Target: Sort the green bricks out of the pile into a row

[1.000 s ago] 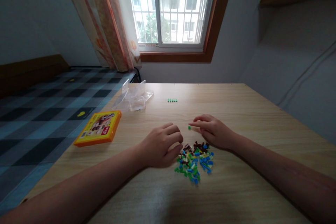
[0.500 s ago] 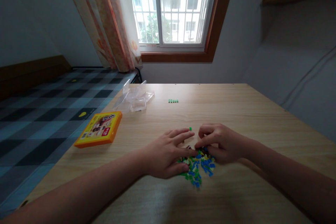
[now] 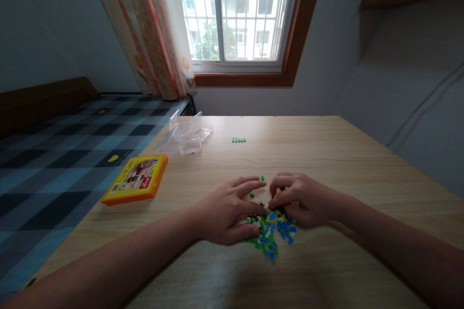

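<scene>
A loose heap of tiny building bricks (image 3: 268, 240), mostly blue and green with some yellow, white and dark brown ones, lies on the wooden table. My left hand (image 3: 230, 212) rests at the heap's left side, fingers spread, its index fingertip and thumb over the bricks. On the far right side of the heap, my right hand (image 3: 306, 199) has its fingers curled down among the bricks; whatever lies between the fingertips is hidden. A single green brick (image 3: 262, 178) lies just beyond my left fingertips. Between the left fingers shows another small green brick (image 3: 251, 195).
Several small green bricks (image 3: 239, 140) stand in a row farther back on the table (image 3: 326, 149). To the left are a yellow-orange box (image 3: 136, 178) and clear plastic packaging (image 3: 190, 144). A bed (image 3: 72, 154) with a checked cover adjoins the table's left edge.
My right hand has shifted slightly left over the heap. My left hand has moved a little left, and the small green brick between its fingers has come into view.
</scene>
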{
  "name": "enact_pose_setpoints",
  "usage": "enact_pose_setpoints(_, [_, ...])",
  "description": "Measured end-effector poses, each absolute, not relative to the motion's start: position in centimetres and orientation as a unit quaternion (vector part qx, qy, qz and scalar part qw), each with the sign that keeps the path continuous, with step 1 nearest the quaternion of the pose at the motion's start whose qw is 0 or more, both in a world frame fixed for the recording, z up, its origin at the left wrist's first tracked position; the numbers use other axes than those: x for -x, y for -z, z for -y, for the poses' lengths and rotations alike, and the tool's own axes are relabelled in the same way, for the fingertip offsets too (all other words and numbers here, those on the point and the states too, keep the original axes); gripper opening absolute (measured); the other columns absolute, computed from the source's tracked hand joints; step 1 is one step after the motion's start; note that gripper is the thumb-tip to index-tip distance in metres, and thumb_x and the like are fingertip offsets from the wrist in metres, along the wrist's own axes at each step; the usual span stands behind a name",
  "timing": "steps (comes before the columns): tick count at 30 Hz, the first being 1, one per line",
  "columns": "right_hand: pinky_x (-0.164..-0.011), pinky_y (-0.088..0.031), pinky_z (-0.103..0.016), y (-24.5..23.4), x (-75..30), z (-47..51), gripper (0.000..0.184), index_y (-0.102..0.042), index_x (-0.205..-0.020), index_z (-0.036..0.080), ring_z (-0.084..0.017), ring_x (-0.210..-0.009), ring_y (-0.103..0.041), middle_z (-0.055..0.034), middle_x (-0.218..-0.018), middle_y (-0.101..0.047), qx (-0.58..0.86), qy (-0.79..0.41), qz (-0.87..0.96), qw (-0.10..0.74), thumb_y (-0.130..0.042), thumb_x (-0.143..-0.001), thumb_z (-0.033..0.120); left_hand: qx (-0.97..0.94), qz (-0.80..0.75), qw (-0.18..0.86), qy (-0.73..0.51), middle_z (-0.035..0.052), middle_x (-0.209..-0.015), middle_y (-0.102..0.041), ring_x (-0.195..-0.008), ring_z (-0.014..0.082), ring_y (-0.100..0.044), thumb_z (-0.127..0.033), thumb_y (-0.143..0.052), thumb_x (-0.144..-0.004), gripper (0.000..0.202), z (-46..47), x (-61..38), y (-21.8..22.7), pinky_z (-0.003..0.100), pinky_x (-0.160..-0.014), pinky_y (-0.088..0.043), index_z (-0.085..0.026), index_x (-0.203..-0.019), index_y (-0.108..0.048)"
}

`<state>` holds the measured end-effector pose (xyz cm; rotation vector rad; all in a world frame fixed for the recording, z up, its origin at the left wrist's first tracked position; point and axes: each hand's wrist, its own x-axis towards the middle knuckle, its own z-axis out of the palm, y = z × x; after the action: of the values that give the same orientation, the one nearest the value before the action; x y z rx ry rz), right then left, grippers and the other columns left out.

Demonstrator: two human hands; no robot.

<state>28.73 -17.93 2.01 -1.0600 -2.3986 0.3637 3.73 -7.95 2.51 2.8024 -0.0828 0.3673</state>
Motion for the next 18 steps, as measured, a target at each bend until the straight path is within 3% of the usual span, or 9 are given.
enact_pose_setpoints(9, [-0.075, -0.045, -0.028, -1.67, -28.9, 17.69, 0.042, -0.077, -0.093, 0.022, -0.013, -0.078, -0.055, -0.0042, -0.088, -0.063, 0.371, -0.159, 0.87, 0.282, -0.048, -0.066, 0.006, -0.983, 0.012, 0.139, -0.12, 0.0162, -0.153, -0.041, -0.142, 0.0349, -0.037, -0.047, -0.055, -0.092, 0.047, 7.92, -3.7, -2.59, 0.052, -0.116, -0.034, -0.023, -0.132, -0.06])
enact_pose_setpoints(18, [-0.074, -0.044, -0.027, -1.27, -28.45, 18.22, 0.046, -0.076, -0.101, 0.024, -0.012, -0.076, -0.054, -0.0033, -0.091, -0.061, 0.37, -0.153, 0.882, 0.25, -0.049, -0.069, 0.007, -0.982, 0.019, 0.138, -0.126, 0.0154, -0.152, -0.042, -0.142, 0.0346, -0.037, -0.045, -0.054, -0.093, 0.038, 7.92, -3.81, -2.56, 0.051, -0.116, -0.034, -0.022, -0.121, -0.066])
